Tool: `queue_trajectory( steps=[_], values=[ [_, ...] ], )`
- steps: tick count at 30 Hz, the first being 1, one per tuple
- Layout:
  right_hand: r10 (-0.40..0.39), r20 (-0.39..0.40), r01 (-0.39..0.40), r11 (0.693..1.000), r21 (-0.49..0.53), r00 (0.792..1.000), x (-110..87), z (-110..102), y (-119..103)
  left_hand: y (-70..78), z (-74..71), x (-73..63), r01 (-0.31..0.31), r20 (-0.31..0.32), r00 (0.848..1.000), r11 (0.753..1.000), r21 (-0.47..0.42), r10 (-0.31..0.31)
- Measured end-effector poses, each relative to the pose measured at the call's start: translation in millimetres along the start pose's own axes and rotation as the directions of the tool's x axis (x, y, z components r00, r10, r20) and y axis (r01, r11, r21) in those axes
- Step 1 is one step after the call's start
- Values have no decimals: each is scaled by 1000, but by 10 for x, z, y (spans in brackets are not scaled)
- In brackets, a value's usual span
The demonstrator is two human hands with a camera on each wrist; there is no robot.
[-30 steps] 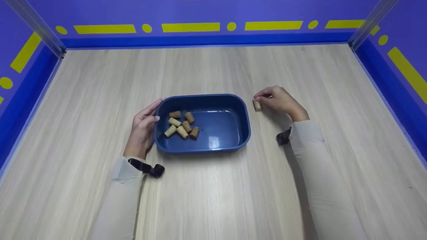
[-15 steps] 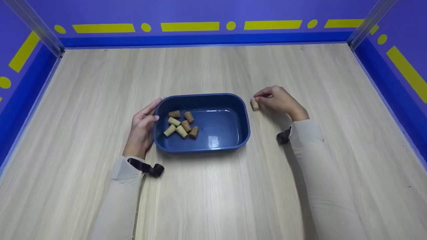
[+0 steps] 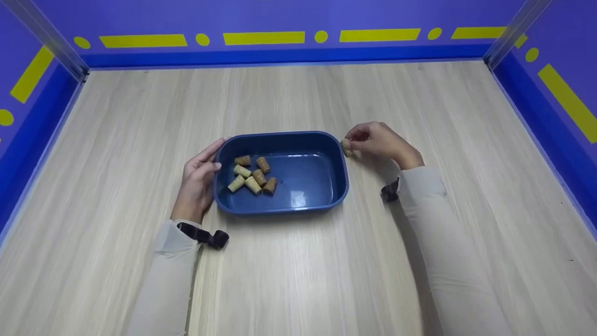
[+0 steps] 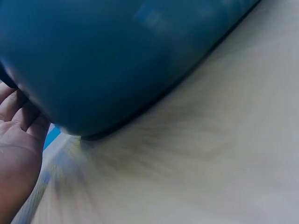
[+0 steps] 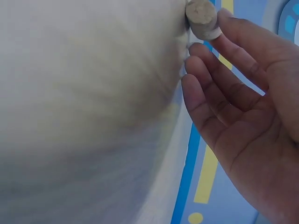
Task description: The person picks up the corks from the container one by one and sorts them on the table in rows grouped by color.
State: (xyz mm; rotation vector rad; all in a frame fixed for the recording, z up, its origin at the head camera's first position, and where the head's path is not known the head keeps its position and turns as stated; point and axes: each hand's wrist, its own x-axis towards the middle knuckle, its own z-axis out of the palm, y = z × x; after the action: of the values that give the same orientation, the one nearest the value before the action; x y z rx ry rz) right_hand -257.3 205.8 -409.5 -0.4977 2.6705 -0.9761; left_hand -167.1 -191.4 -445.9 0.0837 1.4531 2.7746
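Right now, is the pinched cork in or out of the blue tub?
Out: in the head view, the right hand pinches the cork outside the blue tub, by its right end.

A right hand partly hides a cork; the left wrist view's edges crop a blurred blue tub and a left hand.

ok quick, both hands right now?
Left hand: holding the blue tub at its left end.
Right hand: pinching a cork, just outside the tub.
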Motion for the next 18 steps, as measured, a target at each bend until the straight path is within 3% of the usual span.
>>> queue_trajectory(
  steps=[11,18],
  values=[
    [89,-18,-88,994,67,996,-18,-31,56,2,4,-4,2,-3,1000,1000,5,-2],
    [117,-29,-116,993,18,993,-58,-97,105,-2,-8,-1,-26,-10,1000,1000,-7,26]
  ],
)
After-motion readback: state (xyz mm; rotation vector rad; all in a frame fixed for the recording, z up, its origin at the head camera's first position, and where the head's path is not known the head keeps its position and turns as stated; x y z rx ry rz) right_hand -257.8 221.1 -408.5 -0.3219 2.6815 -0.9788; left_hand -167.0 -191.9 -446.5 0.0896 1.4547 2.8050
